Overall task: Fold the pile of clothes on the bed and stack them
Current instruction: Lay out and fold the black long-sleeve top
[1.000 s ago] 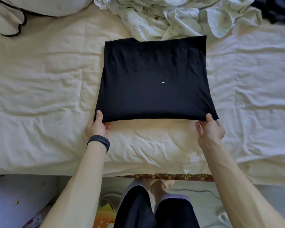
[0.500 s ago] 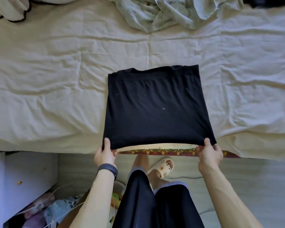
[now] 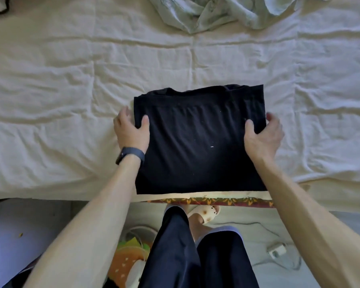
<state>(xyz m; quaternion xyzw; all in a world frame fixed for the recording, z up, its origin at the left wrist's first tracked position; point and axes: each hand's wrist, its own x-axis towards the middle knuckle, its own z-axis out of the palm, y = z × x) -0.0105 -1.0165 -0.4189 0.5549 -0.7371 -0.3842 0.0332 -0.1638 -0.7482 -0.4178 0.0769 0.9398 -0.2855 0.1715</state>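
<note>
1. Gripping a folded black shirt (image 3: 200,142) at the bed's (image 3: 71,90) near edge, left hand (image 3: 131,129) and right hand (image 3: 262,134) each pinch one side, thumbs on top.
2. Both hands have moved up from its near corners, probably for another fold.

Floor (image 3: 289,277): cream slipper (image 3: 206,214) on a foot, just beside dark trousers (image 3: 175,256). Thin white cable (image 3: 258,225) ran across the floor to a small white adapter (image 3: 276,250) on the right. Burger-shaped cushion (image 3: 126,265) lay left of the trousers, partly hidden. Red-and-yellow patterned strip (image 3: 216,201) ran just above the slipper.
</note>
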